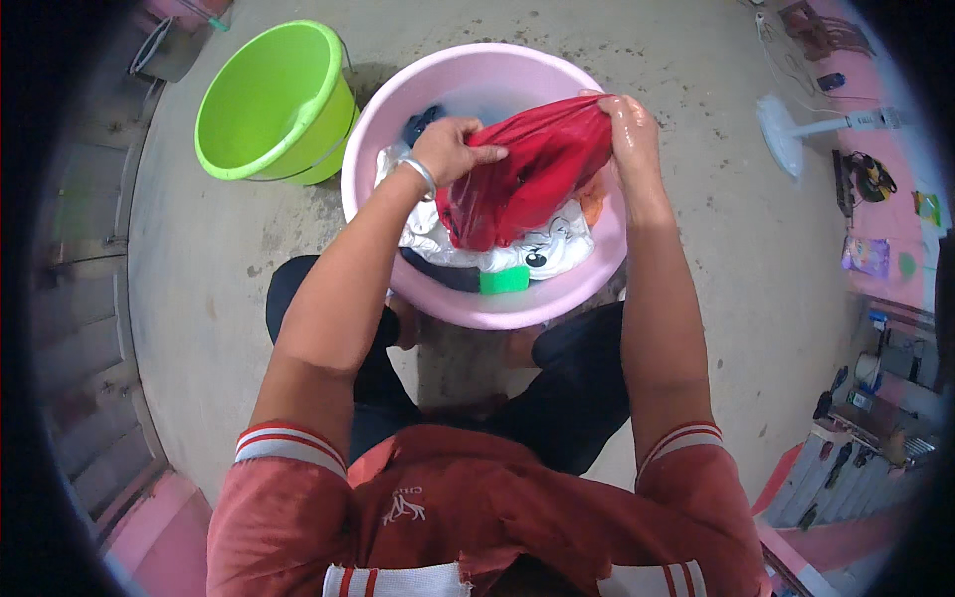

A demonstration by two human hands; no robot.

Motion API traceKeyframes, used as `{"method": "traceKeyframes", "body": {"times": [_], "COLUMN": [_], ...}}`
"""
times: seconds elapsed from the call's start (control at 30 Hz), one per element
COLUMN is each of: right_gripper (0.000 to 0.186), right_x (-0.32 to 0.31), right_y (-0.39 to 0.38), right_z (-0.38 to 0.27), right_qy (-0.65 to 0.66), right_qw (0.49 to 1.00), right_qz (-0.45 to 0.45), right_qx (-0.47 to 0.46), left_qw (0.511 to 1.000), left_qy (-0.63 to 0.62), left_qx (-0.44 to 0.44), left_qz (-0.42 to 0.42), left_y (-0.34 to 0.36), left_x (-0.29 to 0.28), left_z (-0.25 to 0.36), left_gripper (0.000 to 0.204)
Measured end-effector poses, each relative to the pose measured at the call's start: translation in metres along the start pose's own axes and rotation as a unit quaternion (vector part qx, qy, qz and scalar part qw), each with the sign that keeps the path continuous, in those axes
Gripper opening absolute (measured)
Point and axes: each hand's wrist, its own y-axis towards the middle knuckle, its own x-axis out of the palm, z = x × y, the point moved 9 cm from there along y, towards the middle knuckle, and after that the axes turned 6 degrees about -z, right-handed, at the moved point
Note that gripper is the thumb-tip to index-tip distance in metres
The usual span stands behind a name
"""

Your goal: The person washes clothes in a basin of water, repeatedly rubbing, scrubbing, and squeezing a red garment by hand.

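A wet red garment is stretched between my two hands above a pink basin. My left hand, with a silver bangle at the wrist, grips its upper left edge. On the other side my right hand is closed round the upper right corner, its skin wet. Below the red cloth lies a white garment with a printed drawing. A green block, perhaps soap or a brush, rests at the basin's near side. Dark cloth and an orange piece show at the edges.
A lime green bucket with a wire handle stands left of the basin. Far right is a white fan near the pink wall. Tools and packets lie along the right side. My knees flank the basin's near rim.
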Motion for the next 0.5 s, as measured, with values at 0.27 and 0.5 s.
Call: {"method": "traceKeyframes", "body": {"times": [0.27,0.5], "right_gripper": [0.010,0.026], "right_x": [0.127,0.108], "right_y": [-0.036,-0.017], "right_z": [-0.037,-0.045], "right_qy": [-0.177,-0.408], "right_qw": [0.960,0.853], "right_qz": [-0.132,0.037], "right_qx": [-0.171,-0.321], "left_qw": [0.673,0.677], "left_qy": [-0.726,-0.731], "left_qx": [-0.080,-0.026], "left_qz": [0.116,0.087], "left_y": [0.022,0.019], "left_x": [0.007,0.030], "left_z": [-0.017,0.054], "left_gripper": [0.031,0.028]}}
